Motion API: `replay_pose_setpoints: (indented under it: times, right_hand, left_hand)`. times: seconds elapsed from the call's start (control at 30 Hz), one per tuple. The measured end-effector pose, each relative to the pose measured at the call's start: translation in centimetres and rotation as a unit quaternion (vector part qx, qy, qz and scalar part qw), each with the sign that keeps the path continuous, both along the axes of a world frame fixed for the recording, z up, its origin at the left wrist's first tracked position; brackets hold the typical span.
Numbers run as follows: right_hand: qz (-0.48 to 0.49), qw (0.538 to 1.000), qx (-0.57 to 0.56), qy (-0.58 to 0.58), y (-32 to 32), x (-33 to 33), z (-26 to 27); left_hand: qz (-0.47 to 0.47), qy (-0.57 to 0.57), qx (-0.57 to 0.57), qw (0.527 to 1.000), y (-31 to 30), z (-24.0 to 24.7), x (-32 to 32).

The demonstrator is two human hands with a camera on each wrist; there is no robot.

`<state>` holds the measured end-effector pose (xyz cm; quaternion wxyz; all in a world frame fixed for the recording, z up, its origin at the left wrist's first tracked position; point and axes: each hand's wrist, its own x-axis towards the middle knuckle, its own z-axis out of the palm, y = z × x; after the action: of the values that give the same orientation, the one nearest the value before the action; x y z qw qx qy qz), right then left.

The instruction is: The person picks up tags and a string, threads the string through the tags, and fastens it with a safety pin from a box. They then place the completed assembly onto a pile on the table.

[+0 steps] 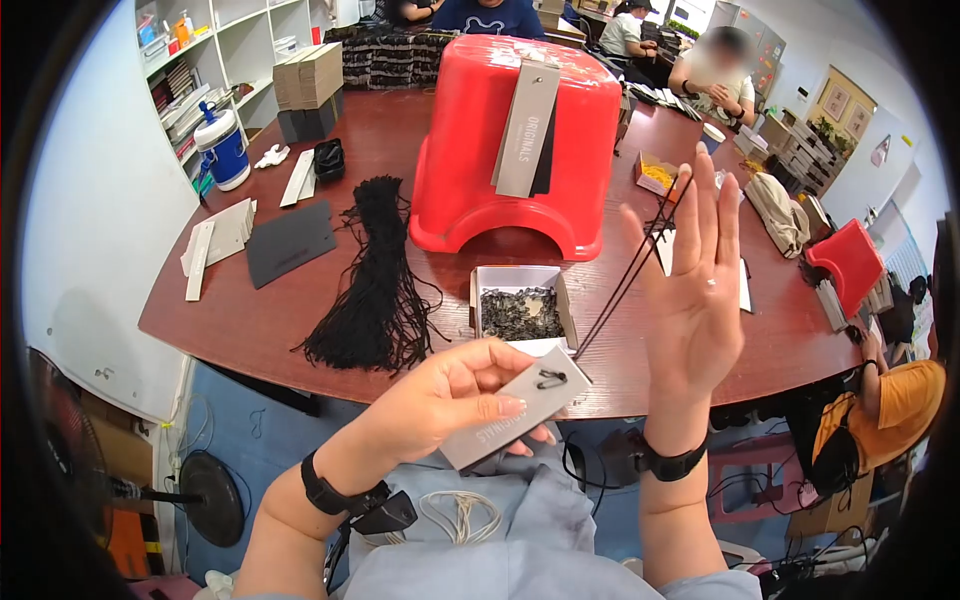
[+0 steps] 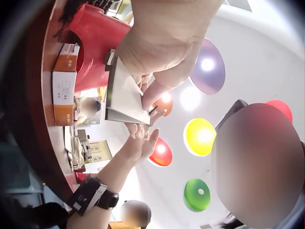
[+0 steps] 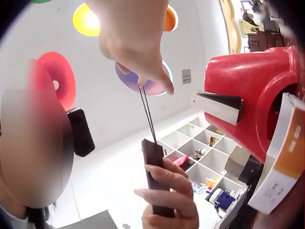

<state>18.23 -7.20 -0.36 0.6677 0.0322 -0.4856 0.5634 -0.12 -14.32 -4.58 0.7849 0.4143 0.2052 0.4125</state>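
Head view: before the stool point(image 1: 590, 140), cord point(image 1: 598, 325) seems tautened by straight right fingers point(image 1: 706, 210), hang tag point(image 1: 535, 405) gripped by left fingers point(image 1: 490, 354) needing steadiness.

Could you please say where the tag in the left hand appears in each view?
Head: tag just below centre, in the left hand.
Left wrist: tag left of centre, pale face showing.
Right wrist: tag below centre, dark side showing.
Shared landmark: the red stool, upper centre in the head view, upper left in the left wrist, right side in the right wrist.
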Motion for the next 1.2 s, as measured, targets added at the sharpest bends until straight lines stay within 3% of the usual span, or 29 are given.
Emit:
replay_pose_setpoints:
  times: [0.03, 0.07, 0.13, 0.2, 0.37, 0.53, 0.6, 0.63, 0.67, 0.7, 0.73, 0.77, 0.87, 0.93, 1.0, 1.03, 1.1, 1.2]
  right_hand:
    - [-0.067, 0.997, 0.032, -0.007, 0.2, -0.4, -0.5]
    - [-0.069, 0.997, 0.031, -0.008, 0.1, -0.7, -0.8]
    - [-0.230, 0.965, 0.095, -0.077, -0.1, -1.2, -1.2]
    - [-0.239, 0.961, 0.121, -0.075, -0.2, -1.0, -1.7]
    - [-0.203, 0.979, 0.033, -0.011, -0.8, -1.1, -2.0]
    - [-0.142, 0.987, -0.065, -0.042, -0.7, -0.3, -2.7]
    - [-0.111, 0.982, 0.114, -0.100, -0.8, -0.5, -2.6]
    - [-0.168, 0.966, 0.119, -0.158, -1.5, -0.7, -2.5]
    - [-0.166, 0.966, 0.119, -0.157, -1.6, -0.5, -2.2]
    - [-0.228, 0.898, 0.218, -0.305, -1.7, 0.0, -2.0]
    - [-0.281, 0.794, 0.308, -0.442, -1.9, 0.3, -1.8]
    - [-0.276, 0.772, 0.287, -0.495, -2.4, 0.4, -1.4]
    - [-0.223, 0.762, 0.310, -0.523, -1.8, 1.2, -1.7]
    - [-0.230, 0.768, 0.307, -0.513, -1.9, 1.1, -2.0]
    - [-0.170, 0.834, 0.247, -0.463, -1.8, 1.2, -2.6]
    - [-0.170, 0.835, 0.246, -0.462, -1.7, 1.3, -2.7]
    - [-0.124, 0.921, 0.082, -0.359, -1.4, 1.7, -2.7]
    - [-0.075, 0.925, -0.007, -0.373, -1.0, 2.5, -2.0]
  left_hand:
    - [-0.012, 0.007, -0.004, 1.000, -0.4, 0.4, 0.2]
    - [-0.023, 0.013, -0.008, 1.000, -0.6, 0.5, 0.5]
    - [-0.043, 0.004, -0.006, 0.999, -1.0, 0.2, 0.9]
    - [-0.055, 0.012, 0.009, 0.998, -1.5, 0.1, 1.4]
    - [-0.045, 0.048, 0.040, 0.997, -1.8, -0.3, 1.8]
    - [0.012, 0.049, 0.012, 0.999, -1.7, 0.3, 1.3]
    - [0.031, 0.046, 0.011, 0.998, -1.6, 0.5, 1.1]
    - [0.045, 0.053, 0.015, 0.997, -1.5, 0.7, 0.9]
    - [0.059, 0.060, 0.019, 0.996, -1.6, 0.8, 0.8]
    - [0.067, 0.071, 0.037, 0.995, -1.6, 1.0, 0.8]
    - [0.067, 0.071, 0.036, 0.995, -1.7, 1.0, 0.9]
    - [0.072, 0.086, 0.037, 0.993, -1.7, 1.0, 0.9]
    - [0.075, 0.106, 0.031, 0.991, -1.5, 1.0, 1.0]
    - [0.075, 0.112, 0.025, 0.991, -1.5, 0.8, 1.0]
    - [0.063, 0.116, 0.019, 0.991, -1.6, 0.6, 1.0]
    - [0.062, 0.117, 0.018, 0.991, -1.6, 0.6, 1.0]
    - [0.073, 0.127, 0.019, 0.989, -1.8, 0.6, 0.9]
    - [0.081, 0.150, 0.010, 0.985, -1.9, 1.0, 0.5]
